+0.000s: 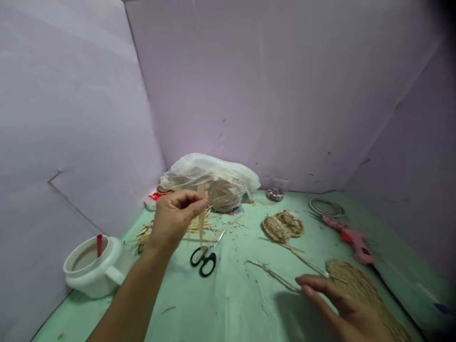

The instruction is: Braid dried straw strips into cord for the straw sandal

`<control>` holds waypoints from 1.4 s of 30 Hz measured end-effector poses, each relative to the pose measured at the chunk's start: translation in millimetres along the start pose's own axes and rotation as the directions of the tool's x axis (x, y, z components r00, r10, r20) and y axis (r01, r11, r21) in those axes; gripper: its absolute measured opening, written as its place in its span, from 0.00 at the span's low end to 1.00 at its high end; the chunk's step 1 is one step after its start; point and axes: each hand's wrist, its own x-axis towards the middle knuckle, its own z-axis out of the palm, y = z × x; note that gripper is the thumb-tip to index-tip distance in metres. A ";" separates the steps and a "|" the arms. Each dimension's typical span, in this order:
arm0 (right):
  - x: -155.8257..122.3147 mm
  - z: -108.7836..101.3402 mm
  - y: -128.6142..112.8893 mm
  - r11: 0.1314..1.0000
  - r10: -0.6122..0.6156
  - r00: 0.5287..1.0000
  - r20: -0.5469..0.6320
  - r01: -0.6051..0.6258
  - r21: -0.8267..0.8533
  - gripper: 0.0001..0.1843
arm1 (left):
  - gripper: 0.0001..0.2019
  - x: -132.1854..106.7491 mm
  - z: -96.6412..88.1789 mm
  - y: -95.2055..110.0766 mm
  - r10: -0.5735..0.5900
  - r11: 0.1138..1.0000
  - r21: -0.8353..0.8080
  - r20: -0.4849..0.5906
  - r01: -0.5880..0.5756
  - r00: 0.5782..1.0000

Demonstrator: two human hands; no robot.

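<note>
My left hand [178, 213] is closed in a pinch on a pale flat straw strip [201, 223], which hangs upright above the table. Just below the strip lie scissors [208, 260] with black handles, their blades pointing away from me. At the lower right, the thumb and forefinger of my right hand [344, 306] come together at the end of a twisted straw cord [272, 273] lying on the table. Another straw cord [302, 259] runs just beyond it. A braided straw piece [363, 292] lies partly hidden behind my right hand.
A white pot [117, 263] holding a red stick stands at left. Behind are a plastic bag [213, 171] of dry material, loose straw [142, 235] and a clear jar [276, 192]. A coiled straw piece [283, 227], wire coil [326, 207] and pink glue gun [352, 240] lie right.
</note>
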 end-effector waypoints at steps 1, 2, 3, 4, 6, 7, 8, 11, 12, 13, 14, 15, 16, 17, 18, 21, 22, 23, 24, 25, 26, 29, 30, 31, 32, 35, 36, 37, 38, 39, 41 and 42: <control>3.9 -0.7 -11.1 0.993 0.078 0.997 0.026 -0.080 0.088 0.10 | 0.09 -3.7 6.0 1.4 -0.124 0.982 -0.134 0.066 0.132 0.990; 8.0 -0.4 -23.0 0.968 0.145 0.988 0.053 -0.153 0.198 0.12 | 0.11 -7.5 13.5 0.5 -0.241 0.934 -0.232 0.161 0.274 0.957; 12.1 0.9 -34.9 0.927 0.192 0.977 0.097 -0.213 0.307 0.13 | 0.12 -11.4 22.3 -2.3 -0.335 0.870 -0.283 0.261 0.404 0.905; 15.9 3.4 -45.9 0.877 0.222 0.968 0.116 -0.251 0.410 0.14 | 0.14 -15.8 31.9 -6.5 -0.404 0.810 -0.295 0.344 0.507 0.847; 21.9 11.9 -62.1 0.754 0.248 0.945 0.214 -0.327 0.570 0.15 | 0.16 -25.6 51.9 -16.9 -0.481 0.738 -0.257 0.449 0.624 0.753; 24.0 17.6 -66.4 0.690 0.254 0.936 0.243 -0.352 0.632 0.16 | 0.16 -30.9 61.1 -22.0 -0.503 0.721 -0.226 0.481 0.655 0.719; 25.4 23.7 -67.9 0.635 0.259 0.928 0.269 -0.373 0.677 0.17 | 0.16 -36.1 69.2 -26.7 -0.518 0.710 -0.197 0.503 0.676 0.691; 26.9 40.8 -60.3 0.524 0.270 0.909 0.318 -0.416 0.743 0.18 | 0.16 -48.2 84.6 -36.4 -0.540 0.710 -0.138 0.524 0.691 0.659; 27.2 45.0 -55.5 0.512 0.255 0.904 0.344 -0.428 0.745 0.18 | 0.16 -50.6 87.1 -38.3 -0.538 0.718 -0.127 0.523 0.684 0.661; 27.7 48.3 -50.6 0.506 0.243 0.900 0.363 -0.437 0.744 0.18 | 0.16 -52.1 88.6 -39.7 -0.533 0.727 -0.117 0.526 0.677 0.663; 28.3 50.7 -45.9 0.503 0.235 0.897 0.375 -0.442 0.743 0.18 | 0.16 -52.9 89.4 -40.8 -0.526 0.737 -0.106 0.531 0.668 0.664; 29.1 52.3 -41.7 0.497 0.234 0.895 0.379 -0.445 0.744 0.18 | 0.16 -53.2 89.8 -41.7 -0.520 0.746 -0.092 0.539 0.660 0.663; 30.0 53.2 -38.2 0.488 0.240 0.895 0.377 -0.447 0.750 0.18 | 0.16 -53.2 90.0 -42.4 -0.517 0.753 -0.074 0.549 0.654 0.657; 30.8 53.8 -35.5 0.477 0.249 0.894 0.372 -0.447 0.757 0.18 | 0.16 -53.1 90.2 -43.2 -0.516 0.758 -0.055 0.559 0.650 0.649; 31.4 54.1 -33.5 0.466 0.260 0.893 0.368 -0.450 0.762 0.18 | 0.16 -53.1 90.4 -44.0 -0.515 0.762 -0.038 0.571 0.646 0.640; 31.4 54.7 -32.2 0.439 0.286 0.889 0.358 -0.454 0.776 0.18 | 0.17 -54.1 91.4 -46.4 -0.498 0.766 -0.024 0.611 0.643 0.616; 30.7 54.8 -33.1 0.426 0.286 0.889 0.358 -0.453 0.783 0.18 | 0.16 -54.7 91.7 -47.2 -0.487 0.766 -0.029 0.624 0.642 0.610; 29.8 54.9 -34.4 0.407 0.280 0.888 0.364 -0.453 0.793 0.18 | 0.16 -55.4 91.9 -47.8 -0.477 0.768 -0.034 0.636 0.639 0.607; 28.6 54.8 -35.9 0.384 0.272 0.888 0.370 -0.453 0.805 0.18 | 0.15 -55.9 92.0 -48.3 -0.466 0.770 -0.039 0.646 0.636 0.604; 27.4 54.6 -37.6 0.360 0.264 0.888 0.377 -0.454 0.815 0.18 | 0.14 -56.2 92.1 -48.6 -0.458 0.772 -0.044 0.654 0.634 0.602; 26.2 54.4 -39.1 0.340 0.254 0.886 0.387 -0.457 0.822 0.19 | 0.14 -56.4 92.2 -48.7 -0.455 0.770 -0.046 0.659 0.636 0.599; 22.7 53.9 -41.7 0.319 0.202 0.886 0.417 -0.462 0.828 0.19 | 0.13 -56.5 92.3 -48.0 -0.478 0.730 -0.062 0.666 0.681 0.573; 21.8 53.9 -41.9 0.327 0.172 0.888 0.426 -0.459 0.826 0.18 | 0.13 -56.6 92.3 -47.4 -0.489 0.707 -0.068 0.672 0.704 0.556; 21.0 53.9 -41.8 0.341 0.142 0.890 0.433 -0.455 0.823 0.17 | 0.12 -56.9 92.3 -46.8 -0.497 0.683 -0.074 0.682 0.727 0.536; 20.5 53.7 -41.6 0.358 0.115 0.891 0.439 -0.449 0.819 0.16 | 0.12 -57.2 92.1 -46.0 -0.499 0.660 -0.079 0.696 0.747 0.515; 22.3 48.4 -40.9 0.414 0.137 0.907 0.398 -0.418 0.808 0.11 | 0.10 -56.6 90.2 -42.6 -0.476 0.652 -0.062 0.743 0.756 0.471; 24.4 43.8 -40.9 0.413 0.157 0.911 0.381 -0.411 0.812 0.10 | 0.10 -55.2 88.7 -41.3 -0.465 0.675 -0.040 0.752 0.737 0.466; 27.4 37.3 -41.0 0.394 0.175 0.924 0.341 -0.383 0.836 0.09 | 0.10 -53.1 86.5 -40.2 -0.457 0.708 -0.011 0.755 0.706 0.470; 30.9 28.9 -41.3 0.363 0.171 0.936 0.306 -0.349 0.864 0.08 | 0.10 -50.2 83.6 -39.6 -0.456 0.750 0.033 0.750 0.661 0.480; 34.8 19.0 -41.7 0.321 0.163 0.947 0.276 -0.316 0.893 0.07 | 0.09 -46.8 80.3 -39.6 -0.462 0.792 0.092 0.738 0.603 0.493; 42.4 -2.3 -42.5 0.256 0.218 0.949 0.229 -0.282 0.925 0.05 | 0.08 -38.9 73.1 -42.4 -0.485 0.856 0.249 0.687 0.452 0.540; 45.4 -12.1 -42.9 0.240 0.249 0.943 0.220 -0.280 0.929 0.04 | 0.07 -35.1 69.9 -45.1 -0.489 0.871 0.339 0.658 0.355 0.572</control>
